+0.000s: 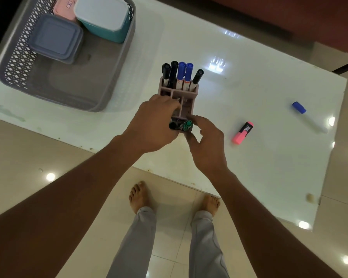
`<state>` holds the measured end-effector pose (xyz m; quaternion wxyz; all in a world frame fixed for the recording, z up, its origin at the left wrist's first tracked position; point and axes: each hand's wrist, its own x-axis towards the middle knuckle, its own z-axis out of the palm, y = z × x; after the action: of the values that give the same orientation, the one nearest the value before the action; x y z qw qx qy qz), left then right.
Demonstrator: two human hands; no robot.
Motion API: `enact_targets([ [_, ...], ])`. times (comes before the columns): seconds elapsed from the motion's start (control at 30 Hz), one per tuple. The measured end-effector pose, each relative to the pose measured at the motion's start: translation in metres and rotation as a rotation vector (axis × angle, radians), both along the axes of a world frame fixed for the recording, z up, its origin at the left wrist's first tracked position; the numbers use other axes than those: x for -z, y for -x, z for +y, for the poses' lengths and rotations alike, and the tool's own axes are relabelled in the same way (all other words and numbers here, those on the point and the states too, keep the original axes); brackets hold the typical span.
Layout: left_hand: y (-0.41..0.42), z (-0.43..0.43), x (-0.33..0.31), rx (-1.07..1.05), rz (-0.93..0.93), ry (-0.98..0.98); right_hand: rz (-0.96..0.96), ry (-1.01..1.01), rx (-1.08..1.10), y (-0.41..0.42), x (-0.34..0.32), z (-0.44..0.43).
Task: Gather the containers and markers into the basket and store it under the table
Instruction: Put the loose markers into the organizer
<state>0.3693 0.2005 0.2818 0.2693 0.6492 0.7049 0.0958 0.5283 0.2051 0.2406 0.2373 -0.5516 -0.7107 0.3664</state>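
Bare forearms, no sleeves — light grey trousers (pixel 137 243), bare feet (pixel 139 195).

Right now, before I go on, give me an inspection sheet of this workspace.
Surface: glossy white table, lamp reflections.
Job's things: grey basket holds three lidded containers, blue-grey, teal, pink. Marker holder with markers. Pink highlighter and blue-capped marker lie loose on the right.
Clutter: nothing seen.
Grippers: left hand grips the holder; right hand, fingers at the green-capped marker.
Cables: nothing seen.
Surroundings: tiled floor, bare feet.
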Motion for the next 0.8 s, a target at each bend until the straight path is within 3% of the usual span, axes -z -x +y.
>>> enact_targets([
  [0.17,-0.012,-0.014,-0.004,-0.016,0.092,-0.180,0.059,0.022,0.056,-0.006,0.008,-0.002],
  [0.33,-0.072,-0.006,-0.021,0.056,-0.007,-0.440,0.113,-0.074,0.106,-0.036,0.002,0.000],
  [0.5,-0.150,0.027,-0.020,0.185,-0.079,-0.326,0.127,-0.068,0.249,-0.093,-0.008,0.031],
  [0.63,-0.209,0.060,-0.005,0.183,-0.104,-0.252,-0.046,-0.140,0.271,-0.161,-0.003,0.059],
  [0.8,-0.269,0.099,0.024,0.212,-0.153,-0.166,-0.240,-0.041,0.259,-0.231,0.012,0.106],
])
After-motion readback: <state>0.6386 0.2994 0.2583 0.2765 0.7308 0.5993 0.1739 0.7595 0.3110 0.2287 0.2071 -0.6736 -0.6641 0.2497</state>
